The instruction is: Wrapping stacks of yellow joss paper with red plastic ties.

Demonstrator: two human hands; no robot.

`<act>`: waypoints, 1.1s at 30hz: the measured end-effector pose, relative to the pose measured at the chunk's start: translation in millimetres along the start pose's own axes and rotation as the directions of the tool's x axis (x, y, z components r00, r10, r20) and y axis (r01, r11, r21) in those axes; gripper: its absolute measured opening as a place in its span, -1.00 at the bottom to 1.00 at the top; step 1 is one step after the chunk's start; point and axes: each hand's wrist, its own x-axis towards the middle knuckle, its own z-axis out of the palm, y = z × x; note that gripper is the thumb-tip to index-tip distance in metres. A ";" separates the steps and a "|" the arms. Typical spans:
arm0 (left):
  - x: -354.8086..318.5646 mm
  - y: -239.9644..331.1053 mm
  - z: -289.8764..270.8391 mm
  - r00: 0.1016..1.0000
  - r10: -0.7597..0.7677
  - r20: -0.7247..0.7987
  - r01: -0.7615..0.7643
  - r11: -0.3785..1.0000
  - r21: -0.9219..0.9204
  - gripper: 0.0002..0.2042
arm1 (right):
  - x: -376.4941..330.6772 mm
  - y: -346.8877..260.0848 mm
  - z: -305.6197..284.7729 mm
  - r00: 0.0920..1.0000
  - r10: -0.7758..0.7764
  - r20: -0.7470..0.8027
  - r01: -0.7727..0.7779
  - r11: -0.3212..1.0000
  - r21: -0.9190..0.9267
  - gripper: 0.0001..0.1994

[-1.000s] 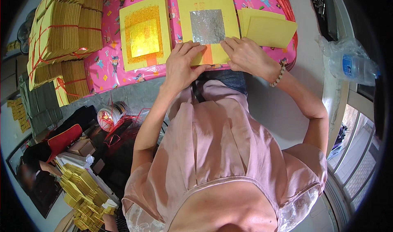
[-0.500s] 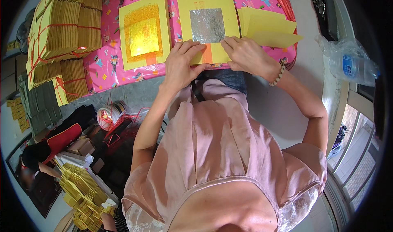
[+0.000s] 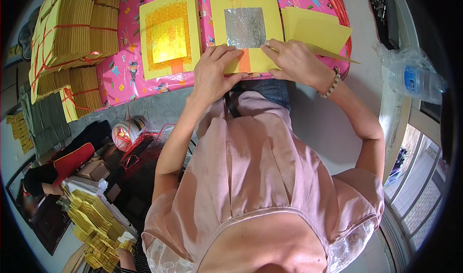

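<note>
A stack of yellow paper sheets with a silver foil square point(image 3: 246, 26) lies on the pink patterned table cover point(image 3: 126, 80) in front of me. My left hand point(image 3: 214, 70) presses flat on the stack's near edge. My right hand point(image 3: 296, 61) pinches a plain yellow sheet point(image 3: 320, 34) by its corner, lifted to the right of the stack. To the left lies another yellow stack with a gold foil square point(image 3: 169, 34).
Tied bundles of yellowish paper point(image 3: 72, 29) are piled at the left of the table. A plastic water bottle point(image 3: 415, 77) lies at the right. On the floor are a spool of red string point(image 3: 126, 133), a red stool point(image 3: 72, 159) and folded gold paper pieces point(image 3: 96, 225).
My right hand has drawn the plain yellow sheet off the silver-foil stack toward the right. My left hand has stayed on the stack's near edge.
</note>
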 end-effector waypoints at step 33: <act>3.0 2.4 -1.0 0.998 0.042 -0.052 -0.041 0.999 0.022 -0.49 | 14.1 -14.9 -2.3 0.999 0.002 -0.034 -0.009 0.982 -0.189 -0.61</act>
